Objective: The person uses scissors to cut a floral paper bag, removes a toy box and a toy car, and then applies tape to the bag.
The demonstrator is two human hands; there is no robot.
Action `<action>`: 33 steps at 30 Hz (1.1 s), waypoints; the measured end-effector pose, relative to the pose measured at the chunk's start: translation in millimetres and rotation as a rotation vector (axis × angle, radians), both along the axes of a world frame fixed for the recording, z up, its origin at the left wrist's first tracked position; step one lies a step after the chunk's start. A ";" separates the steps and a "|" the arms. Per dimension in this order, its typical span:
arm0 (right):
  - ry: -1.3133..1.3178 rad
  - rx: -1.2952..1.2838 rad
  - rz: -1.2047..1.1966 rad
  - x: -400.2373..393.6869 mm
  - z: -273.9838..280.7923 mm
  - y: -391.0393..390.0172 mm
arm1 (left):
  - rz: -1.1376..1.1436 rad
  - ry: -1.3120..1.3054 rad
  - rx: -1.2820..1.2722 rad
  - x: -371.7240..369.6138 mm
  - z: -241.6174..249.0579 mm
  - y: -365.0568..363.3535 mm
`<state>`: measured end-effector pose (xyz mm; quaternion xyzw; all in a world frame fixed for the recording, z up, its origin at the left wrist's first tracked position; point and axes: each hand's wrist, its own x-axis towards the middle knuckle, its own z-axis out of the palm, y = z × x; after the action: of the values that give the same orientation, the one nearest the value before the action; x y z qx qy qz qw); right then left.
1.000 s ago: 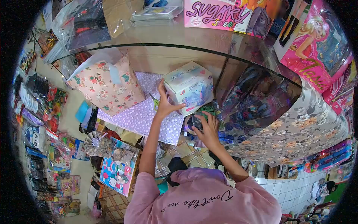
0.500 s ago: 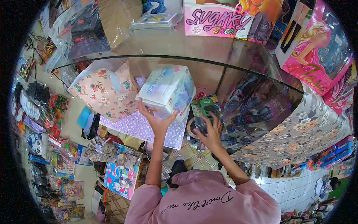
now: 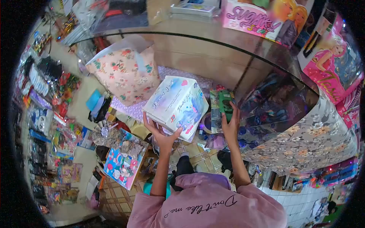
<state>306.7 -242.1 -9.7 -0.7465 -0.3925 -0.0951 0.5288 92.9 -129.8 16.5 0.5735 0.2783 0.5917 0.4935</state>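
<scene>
My left hand (image 3: 163, 138) grips the lower edge of a white cardboard box (image 3: 178, 106) with pastel blue and purple print, tilted so its top and front show. Its thumb presses the front corner. My right hand (image 3: 230, 123) has its fingers closed around the lower part of a small green object (image 3: 226, 99) with a dark patch, whose exact kind I cannot tell. Beneath it lies a flat printed packet (image 3: 215, 116). Purple patterned wrapping paper (image 3: 125, 111) spreads behind and below the box. Left of the box stands a floral paper bag (image 3: 123, 72).
A curved glass counter edge (image 3: 182, 36) runs across the back. On the right hangs a grey floral sheet (image 3: 304, 140). A pink doll package (image 3: 332, 68) stands beyond it. Hello Kitty-style printed box (image 3: 123, 163) sits at lower left, near hanging packaged goods (image 3: 61, 136).
The white box has come nearer to my body and turned, showing more of its printed front. My right hand has closed on the green object. The camera view has shifted.
</scene>
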 end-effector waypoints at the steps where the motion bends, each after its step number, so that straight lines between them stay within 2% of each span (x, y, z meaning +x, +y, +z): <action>1: 0.000 0.017 0.009 -2.9 3.3 1.4 | 0.017 -0.037 0.020 -6.1 -5.1 -3.2; 4: 0.023 0.053 0.050 -7.1 9.1 8.9 | 0.069 -0.128 0.041 -21.9 -11.7 -16.7; 12: -0.045 -0.080 0.188 -9.7 7.5 45.6 | 0.108 -0.162 -0.024 -60.1 -21.2 -36.7; 18: -0.256 -0.202 0.099 -5.4 -11.6 53.0 | 0.097 0.055 0.079 -85.1 -22.0 -35.5; 21: -0.150 -0.015 0.179 -44.9 33.8 42.3 | 0.142 0.299 0.203 -100.4 -29.2 -40.1; 22: -0.073 -0.010 0.326 -57.2 48.9 37.4 | 0.178 0.428 0.283 -107.4 -26.0 -44.4; 23: 0.132 -0.013 0.512 -70.9 54.9 37.4 | 0.209 0.561 0.362 -114.4 -24.9 -48.4; 25: 0.560 -0.031 0.868 -97.4 62.3 35.1 | 0.191 0.586 0.412 -125.8 -32.2 -52.8; 27: 0.279 -0.260 1.021 -117.6 86.1 29.1 | 0.147 0.601 0.432 -142.1 -32.1 -54.7; 31: -0.260 -0.614 1.319 -142.7 95.7 42.1 | 0.023 0.440 0.138 -197.7 -20.8 -60.5; 33: -0.285 -0.692 1.446 -169.2 89.9 58.1 | 0.064 0.550 0.149 -225.3 -26.3 -70.3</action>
<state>137.6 -184.0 80.1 -0.4104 -0.8482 0.3023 0.1440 -132.4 -200.0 -9.9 0.7381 0.3752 0.4482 0.3369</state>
